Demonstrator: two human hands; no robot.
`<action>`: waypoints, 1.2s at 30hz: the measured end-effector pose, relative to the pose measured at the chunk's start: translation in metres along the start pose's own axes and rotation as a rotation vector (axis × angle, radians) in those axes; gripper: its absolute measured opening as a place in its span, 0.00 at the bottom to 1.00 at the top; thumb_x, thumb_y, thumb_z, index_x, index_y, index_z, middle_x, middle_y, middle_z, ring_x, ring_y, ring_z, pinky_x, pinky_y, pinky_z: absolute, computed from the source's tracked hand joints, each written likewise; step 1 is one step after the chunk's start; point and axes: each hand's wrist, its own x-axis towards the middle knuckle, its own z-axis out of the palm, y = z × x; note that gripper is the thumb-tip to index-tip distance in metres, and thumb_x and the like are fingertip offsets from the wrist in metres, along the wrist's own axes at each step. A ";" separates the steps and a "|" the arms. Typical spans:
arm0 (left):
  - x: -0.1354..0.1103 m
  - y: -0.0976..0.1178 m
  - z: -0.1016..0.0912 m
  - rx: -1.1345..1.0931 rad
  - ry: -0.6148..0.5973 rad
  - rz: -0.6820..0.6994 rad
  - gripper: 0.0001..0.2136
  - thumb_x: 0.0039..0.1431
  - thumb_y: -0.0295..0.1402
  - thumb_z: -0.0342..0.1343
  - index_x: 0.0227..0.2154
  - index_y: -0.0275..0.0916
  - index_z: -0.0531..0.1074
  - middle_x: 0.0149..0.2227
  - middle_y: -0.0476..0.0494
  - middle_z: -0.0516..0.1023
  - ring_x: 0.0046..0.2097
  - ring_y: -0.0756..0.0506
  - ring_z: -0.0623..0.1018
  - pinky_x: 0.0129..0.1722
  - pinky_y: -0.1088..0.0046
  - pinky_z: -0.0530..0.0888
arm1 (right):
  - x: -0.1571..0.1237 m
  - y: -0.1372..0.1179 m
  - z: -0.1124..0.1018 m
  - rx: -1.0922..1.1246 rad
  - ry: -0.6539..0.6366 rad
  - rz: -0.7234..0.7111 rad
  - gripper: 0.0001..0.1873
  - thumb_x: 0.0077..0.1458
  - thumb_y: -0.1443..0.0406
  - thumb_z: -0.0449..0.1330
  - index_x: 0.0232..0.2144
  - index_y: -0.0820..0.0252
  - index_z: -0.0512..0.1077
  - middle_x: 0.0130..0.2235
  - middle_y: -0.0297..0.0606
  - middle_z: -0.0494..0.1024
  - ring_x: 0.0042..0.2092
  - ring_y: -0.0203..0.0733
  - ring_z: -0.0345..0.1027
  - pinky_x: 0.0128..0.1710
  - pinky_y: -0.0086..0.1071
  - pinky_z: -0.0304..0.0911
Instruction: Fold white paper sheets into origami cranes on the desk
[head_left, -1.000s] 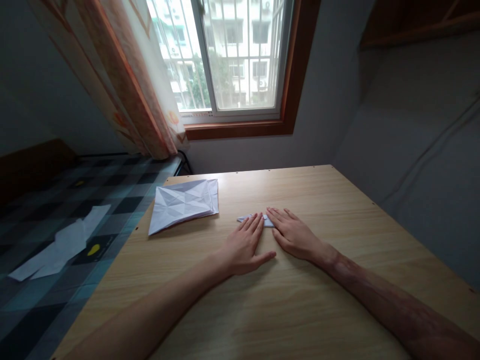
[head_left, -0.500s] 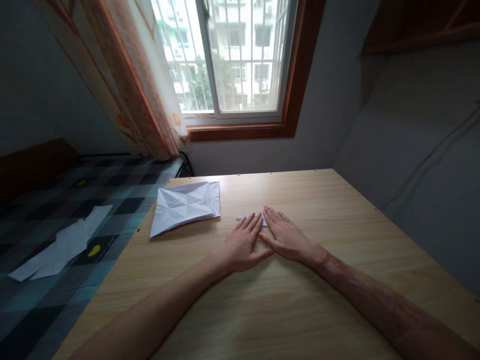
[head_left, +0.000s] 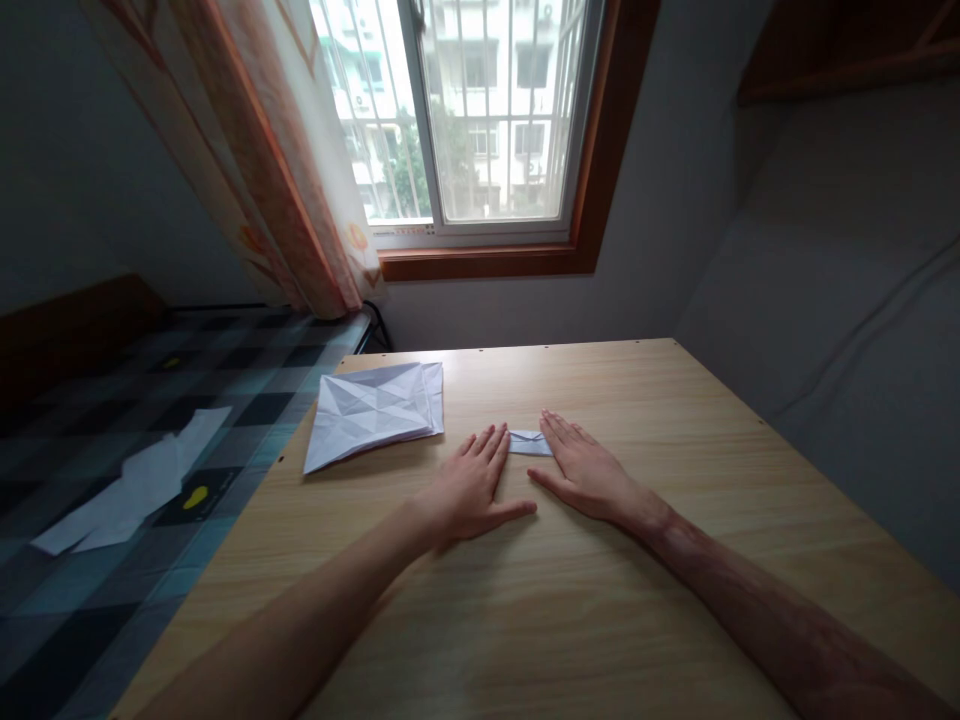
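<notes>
**Desk (head_left: 637,620) below the window (head_left: 495,130): small folded paper (head_left: 530,443) between two flat hands**

Dim room, daylight through the barred window, patterned curtain (head_left: 277,150) pulled to its left side. Wood shelf (head_left: 847,80) high on the right; a cable (head_left: 862,330) runs down that wall.

Folded paper lies flat on the desk, fairly central, a fold line showing along it. Left hand (head_left: 469,490) is palm down at its left end — fingers extended and close together, thumb spread out toward the right hand (head_left: 585,465). Right hand mirrors it at the other end, palm down, fingers straight, thumb pointing left. Neither is clamped on anything. Gap between the hands shows the middle of the paper; its ends sit at or under the fingers — can't tell how far.

Creased sheets (head_left: 375,405) lie stacked near the desk's far left corner. White paper pieces (head_left: 150,478) lie on the plaid bed (head_left: 52,600) to the left.
</notes>
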 end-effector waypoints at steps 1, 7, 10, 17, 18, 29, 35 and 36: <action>-0.001 -0.001 0.000 0.015 0.002 0.000 0.57 0.64 0.75 0.38 0.80 0.32 0.46 0.81 0.29 0.44 0.81 0.30 0.49 0.78 0.53 0.51 | -0.001 0.002 0.000 -0.001 0.006 0.004 0.50 0.72 0.39 0.49 0.79 0.70 0.50 0.80 0.56 0.49 0.81 0.57 0.44 0.79 0.50 0.45; -0.003 -0.006 0.002 0.071 0.003 -0.008 0.59 0.61 0.77 0.37 0.79 0.30 0.49 0.80 0.25 0.46 0.80 0.28 0.52 0.77 0.49 0.53 | -0.004 0.009 0.003 -0.017 0.036 0.007 0.49 0.73 0.39 0.47 0.80 0.68 0.49 0.79 0.57 0.50 0.80 0.57 0.45 0.78 0.52 0.46; -0.004 -0.014 0.003 0.083 0.018 -0.018 0.60 0.61 0.77 0.39 0.78 0.29 0.53 0.79 0.22 0.49 0.79 0.26 0.55 0.76 0.47 0.56 | -0.004 0.008 0.002 -0.020 0.044 0.009 0.50 0.73 0.39 0.47 0.80 0.68 0.49 0.79 0.57 0.51 0.80 0.58 0.45 0.78 0.53 0.47; -0.007 -0.030 0.003 0.137 0.057 -0.038 0.58 0.58 0.76 0.49 0.75 0.29 0.60 0.75 0.18 0.60 0.75 0.24 0.65 0.73 0.49 0.61 | -0.006 0.008 0.003 -0.035 0.072 0.034 0.49 0.73 0.39 0.48 0.80 0.67 0.50 0.79 0.57 0.52 0.80 0.58 0.46 0.78 0.53 0.47; -0.007 -0.029 0.001 0.147 0.056 -0.041 0.58 0.58 0.76 0.49 0.75 0.29 0.61 0.75 0.18 0.61 0.74 0.24 0.66 0.72 0.50 0.62 | -0.006 0.009 0.004 -0.037 0.072 0.037 0.47 0.74 0.41 0.48 0.79 0.67 0.51 0.79 0.57 0.52 0.80 0.57 0.46 0.78 0.53 0.47; -0.006 -0.032 -0.021 0.161 0.022 -0.003 0.48 0.64 0.70 0.52 0.72 0.34 0.66 0.73 0.22 0.67 0.70 0.27 0.73 0.67 0.53 0.68 | 0.000 0.003 -0.003 0.005 0.161 -0.165 0.30 0.77 0.66 0.46 0.76 0.51 0.62 0.76 0.37 0.63 0.78 0.48 0.53 0.78 0.53 0.47; -0.004 -0.026 -0.028 0.152 0.043 0.008 0.38 0.67 0.63 0.56 0.66 0.36 0.72 0.70 0.24 0.72 0.65 0.27 0.78 0.62 0.53 0.72 | 0.002 0.004 -0.003 0.097 0.185 -0.163 0.26 0.75 0.66 0.51 0.69 0.49 0.73 0.69 0.37 0.76 0.69 0.51 0.70 0.71 0.52 0.62; -0.002 -0.024 -0.029 0.148 0.064 0.006 0.34 0.68 0.61 0.56 0.63 0.37 0.74 0.67 0.25 0.75 0.62 0.27 0.81 0.60 0.53 0.73 | 0.003 0.003 -0.003 0.106 0.193 -0.153 0.25 0.75 0.65 0.51 0.68 0.48 0.74 0.67 0.37 0.78 0.67 0.51 0.71 0.70 0.51 0.64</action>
